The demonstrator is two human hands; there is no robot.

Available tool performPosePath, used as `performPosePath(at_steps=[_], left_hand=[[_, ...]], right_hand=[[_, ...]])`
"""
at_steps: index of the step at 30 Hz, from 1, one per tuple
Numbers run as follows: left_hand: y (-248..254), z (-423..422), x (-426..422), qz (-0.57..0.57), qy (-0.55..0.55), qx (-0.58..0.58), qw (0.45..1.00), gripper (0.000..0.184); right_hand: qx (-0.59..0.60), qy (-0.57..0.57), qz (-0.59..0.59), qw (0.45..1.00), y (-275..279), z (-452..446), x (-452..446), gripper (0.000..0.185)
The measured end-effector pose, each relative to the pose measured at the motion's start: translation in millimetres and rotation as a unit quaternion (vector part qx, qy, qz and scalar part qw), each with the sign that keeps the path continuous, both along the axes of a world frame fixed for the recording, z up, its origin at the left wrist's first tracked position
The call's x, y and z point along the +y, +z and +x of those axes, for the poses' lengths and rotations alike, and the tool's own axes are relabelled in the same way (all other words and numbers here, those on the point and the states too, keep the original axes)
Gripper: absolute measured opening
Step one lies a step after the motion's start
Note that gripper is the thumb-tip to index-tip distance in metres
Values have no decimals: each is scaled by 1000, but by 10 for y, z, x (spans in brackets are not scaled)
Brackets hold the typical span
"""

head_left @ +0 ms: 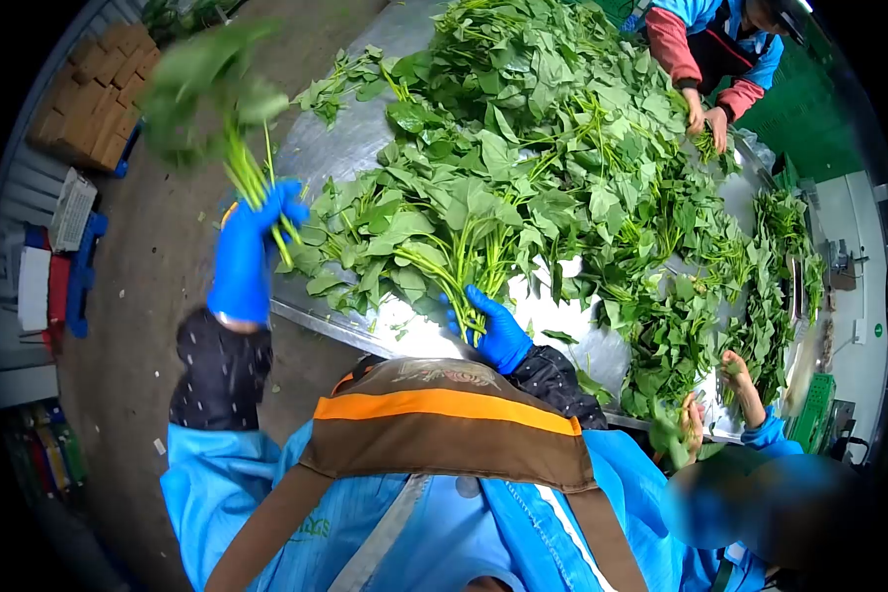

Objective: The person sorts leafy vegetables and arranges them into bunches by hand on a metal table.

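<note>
In a blue glove, my left hand [257, 222] is closed around the stems of a bunch of leafy greens [247, 163], raised past the table's left edge. Its leaves are blurred by motion. My right hand [498, 335], also gloved in blue, grips the lower stems of a second bunch of leafy greens [459, 247] close to the table's near edge. That bunch's leaves rest against a large heap of the same greens [523, 89], which covers much of the metal table [316, 153].
Across the table, a co-worker's hands [708, 126] hold some greens. Another person's hands [715, 400] work at the near right. Stacked cardboard boxes [94, 94] and a blue pallet [87, 271] stand on the floor at left. Green crates [809, 409] are at right.
</note>
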State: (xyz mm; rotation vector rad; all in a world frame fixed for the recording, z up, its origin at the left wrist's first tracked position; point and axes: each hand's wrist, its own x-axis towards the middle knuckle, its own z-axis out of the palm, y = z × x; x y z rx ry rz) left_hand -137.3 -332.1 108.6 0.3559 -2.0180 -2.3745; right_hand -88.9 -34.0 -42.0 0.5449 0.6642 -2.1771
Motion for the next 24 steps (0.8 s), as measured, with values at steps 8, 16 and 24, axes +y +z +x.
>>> performPosePath(at_steps=[8, 16, 24], left_hand=[[-1075, 617, 1030, 251, -61, -280, 924, 32], [-1240, 530, 1104, 71, -187, -231, 952, 28], [-999, 651, 1193, 150, -306, -237, 910, 32]], right_hand=[[-20, 45, -17, 999, -191, 34, -77, 37], [63, 17, 65, 996, 210, 24, -106, 33], [255, 107, 243, 930, 113, 198, 56, 39]])
